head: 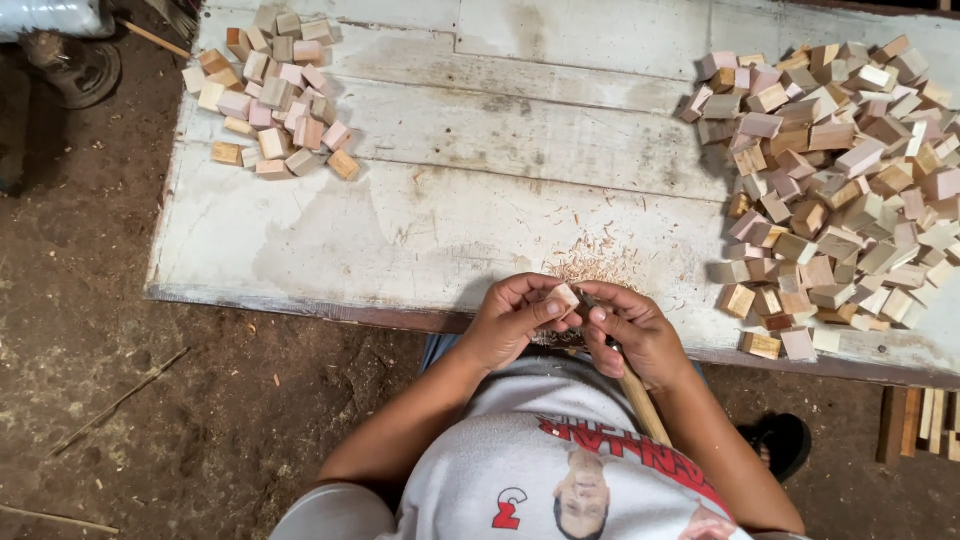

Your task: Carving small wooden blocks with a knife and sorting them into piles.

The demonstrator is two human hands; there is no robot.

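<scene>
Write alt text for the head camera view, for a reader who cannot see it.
Seen from above, a person's left hand holds a small wooden block while the right hand works it with a wooden-handled tool, over a scatter of wood shavings. On the worn white board table lie a small pile of blocks at left and a large pile at right.

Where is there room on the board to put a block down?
The board's middle is bare, between the small pile and the big pile. The right side is crowded. Shavings lie just beyond the hands.
</scene>
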